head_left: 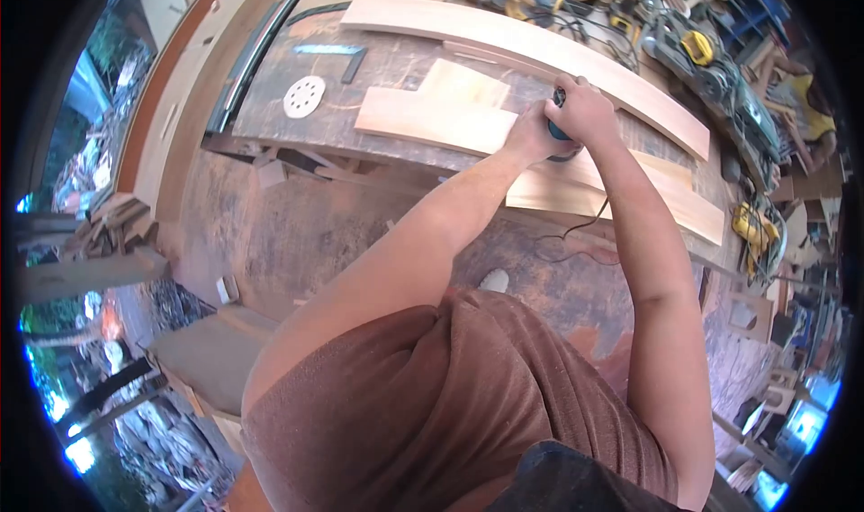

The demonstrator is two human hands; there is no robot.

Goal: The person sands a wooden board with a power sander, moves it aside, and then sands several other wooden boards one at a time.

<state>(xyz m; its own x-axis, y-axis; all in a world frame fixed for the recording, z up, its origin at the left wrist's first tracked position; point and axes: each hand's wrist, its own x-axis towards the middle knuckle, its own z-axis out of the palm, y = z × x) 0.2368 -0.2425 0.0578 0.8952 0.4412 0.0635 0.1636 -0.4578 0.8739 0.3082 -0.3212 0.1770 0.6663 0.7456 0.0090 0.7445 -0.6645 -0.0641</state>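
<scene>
A dark and blue electric sander (559,132) is pressed down on a pale wooden board, mostly covered by my hands. My right hand (585,112) wraps over its top and far side. Closed against the near-left side of it is my left hand (531,136), its fingers partly hidden. The pale board (423,119) runs under the sander, with a short wood piece (463,85) against its back edge. Nearer my body, another board (549,193) lies towards the bench's front edge. A thin cord (585,225) hangs below the bench edge.
Behind the sander lies a long curved board (504,35). A white perforated sanding disc (304,96) and a try square (351,66) rest on the workbench (270,121). Power tools (697,49) crowd the back right. Another person (796,107) is at the far right.
</scene>
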